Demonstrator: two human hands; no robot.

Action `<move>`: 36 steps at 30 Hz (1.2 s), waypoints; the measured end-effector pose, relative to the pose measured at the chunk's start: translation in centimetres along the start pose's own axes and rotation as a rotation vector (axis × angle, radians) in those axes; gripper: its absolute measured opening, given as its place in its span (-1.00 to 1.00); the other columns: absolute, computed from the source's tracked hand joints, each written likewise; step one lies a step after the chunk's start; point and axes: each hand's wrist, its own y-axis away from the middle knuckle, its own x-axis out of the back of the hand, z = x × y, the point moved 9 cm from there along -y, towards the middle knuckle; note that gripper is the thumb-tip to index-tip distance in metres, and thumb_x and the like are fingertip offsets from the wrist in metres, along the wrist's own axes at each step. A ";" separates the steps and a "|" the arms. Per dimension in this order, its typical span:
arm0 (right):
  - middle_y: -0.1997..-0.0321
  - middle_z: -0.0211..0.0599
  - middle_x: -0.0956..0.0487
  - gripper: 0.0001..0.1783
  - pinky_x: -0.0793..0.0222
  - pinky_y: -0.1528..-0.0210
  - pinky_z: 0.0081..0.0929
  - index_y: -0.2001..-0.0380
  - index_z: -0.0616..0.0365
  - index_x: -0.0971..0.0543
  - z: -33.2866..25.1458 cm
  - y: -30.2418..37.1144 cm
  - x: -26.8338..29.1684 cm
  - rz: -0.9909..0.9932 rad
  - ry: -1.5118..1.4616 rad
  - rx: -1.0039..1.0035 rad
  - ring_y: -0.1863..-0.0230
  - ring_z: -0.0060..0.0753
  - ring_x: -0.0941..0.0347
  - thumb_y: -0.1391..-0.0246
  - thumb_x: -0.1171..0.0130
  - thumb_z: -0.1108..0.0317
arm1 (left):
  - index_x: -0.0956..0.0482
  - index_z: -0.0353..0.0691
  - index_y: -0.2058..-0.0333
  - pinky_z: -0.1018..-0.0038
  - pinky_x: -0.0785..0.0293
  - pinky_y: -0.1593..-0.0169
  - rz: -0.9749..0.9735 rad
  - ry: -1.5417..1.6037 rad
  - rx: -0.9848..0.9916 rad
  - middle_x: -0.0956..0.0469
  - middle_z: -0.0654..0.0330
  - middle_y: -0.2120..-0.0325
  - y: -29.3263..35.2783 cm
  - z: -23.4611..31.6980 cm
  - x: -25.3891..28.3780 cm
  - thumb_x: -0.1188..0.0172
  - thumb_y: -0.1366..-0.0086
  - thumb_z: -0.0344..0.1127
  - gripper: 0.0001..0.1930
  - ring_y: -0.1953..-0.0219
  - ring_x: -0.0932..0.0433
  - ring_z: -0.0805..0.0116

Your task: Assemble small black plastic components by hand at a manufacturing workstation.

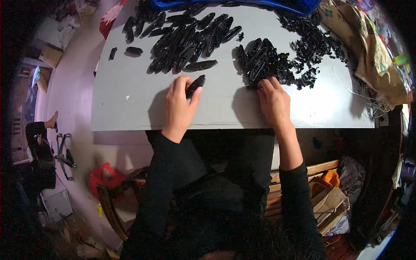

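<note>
Just inside the near edge of the grey surface (pixel 216 106), the hands are well apart. The left hand (pixel 179 108) pinches a black part (pixel 198 85) between thumb and fingers, tilted. The right hand (pixel 276 103) has its fingertips down at the near side of a small heap (pixel 261 54); whether they grip anything, I cannot tell. Beyond the left hand spreads a larger pile (pixel 186 45); small black bits (pixel 318 45) lie farther right. A blue tray (pixel 277 5) stands at the far edge.
</note>
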 end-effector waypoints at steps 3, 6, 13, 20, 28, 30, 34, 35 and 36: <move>0.47 -0.29 -0.49 -0.88 -0.30 0.53 -0.48 0.39 0.16 -0.48 1.2 0.1 0.5 0.087 -0.271 -0.098 0.57 -0.34 -0.43 0.07 -0.13 0.54 | -0.28 -0.27 0.28 0.59 -0.25 0.48 -0.044 0.552 0.128 -0.38 0.27 0.63 0.8 0.0 -1.5 -0.09 -0.23 -0.36 -0.81 0.59 -0.30 0.52; 0.59 -0.52 -0.44 -0.93 -0.15 0.59 -0.77 0.43 0.22 -0.48 3.0 1.6 -1.9 -0.053 -1.048 -0.564 0.61 -0.76 -0.29 -0.01 -0.16 0.46 | -0.27 -0.24 0.16 0.75 -0.10 0.57 -0.275 0.803 0.342 -0.39 0.26 0.51 2.8 0.7 -3.9 0.09 -0.34 -0.32 -0.83 0.59 -0.18 0.70; 0.56 -0.48 -0.47 -0.91 -0.18 0.61 -0.76 0.47 0.16 -0.46 0.0 3.1 -1.7 -0.195 -1.345 -0.592 0.63 -0.71 -0.33 -0.03 -0.13 0.40 | -0.23 -0.27 -0.01 0.75 -0.16 0.54 -0.381 1.048 0.413 -0.35 0.29 0.45 3.8 3.7 -5.8 0.15 -0.36 -0.29 -0.70 0.57 -0.23 0.66; 0.54 -0.45 -0.45 -0.91 -0.20 0.59 -0.77 0.37 0.24 -0.46 -6.0 3.3 -1.1 -0.419 -1.274 -0.357 0.58 -0.73 -0.33 -0.02 -0.10 0.47 | -0.05 -0.34 -0.19 0.50 -0.28 -0.03 -0.397 0.739 0.032 -0.32 0.02 0.00 3.6 6.0 -4.9 0.15 -0.36 -0.30 -0.53 0.00 -0.35 0.34; 0.55 -0.49 -0.41 -0.84 -0.13 0.62 -0.76 0.38 0.24 -0.47 -4.6 3.6 -1.3 -0.221 -1.285 -0.519 0.60 -0.76 -0.25 -0.01 -0.18 0.39 | 0.03 -0.28 -0.24 0.60 -0.22 0.10 -0.590 0.937 0.187 -0.24 0.15 0.02 5.6 6.6 -5.7 0.12 -0.33 -0.39 -0.46 0.12 -0.23 0.47; 0.56 -0.50 -0.41 -0.83 -0.12 0.64 -0.76 0.38 0.23 -0.47 -4.3 4.3 -2.1 -0.312 -1.321 -0.499 0.62 -0.75 -0.25 -0.01 -0.19 0.37 | -0.02 -0.20 -0.24 0.70 -0.24 0.35 -0.605 0.857 0.088 -0.33 0.36 0.31 5.9 7.4 -5.7 0.13 -0.32 -0.41 -0.48 0.44 -0.20 0.63; 0.58 -0.53 -0.44 -0.79 -0.12 0.67 -0.77 0.34 0.23 -0.48 -4.9 6.4 -2.8 -0.462 -1.327 -0.520 0.67 -0.75 -0.25 0.01 -0.21 0.36 | -0.08 -0.17 -0.23 0.67 -0.28 0.30 -0.761 0.753 0.188 -0.36 0.31 0.27 7.2 6.6 -5.8 0.09 -0.27 -0.47 -0.46 0.40 -0.27 0.61; 0.57 -0.52 -0.45 -0.78 -0.12 0.67 -0.77 0.31 0.23 -0.49 -4.8 6.9 -2.8 -0.464 -1.315 -0.531 0.67 -0.75 -0.25 0.01 -0.22 0.35 | -0.09 -0.17 -0.23 0.66 -0.30 0.29 -0.734 0.702 -0.024 -0.38 0.30 0.27 6.8 7.4 -5.4 0.06 -0.25 -0.47 -0.45 0.37 -0.31 0.60; 0.56 -0.50 -0.46 -0.73 -0.16 0.66 -0.76 0.27 0.23 -0.49 -5.0 7.3 -2.5 -0.535 -1.206 -0.484 0.66 -0.74 -0.28 0.02 -0.23 0.33 | -0.10 -0.16 -0.22 0.64 -0.33 0.28 -0.701 0.647 -0.235 -0.40 0.30 0.26 6.4 8.4 -4.6 0.03 -0.23 -0.48 -0.44 0.34 -0.35 0.58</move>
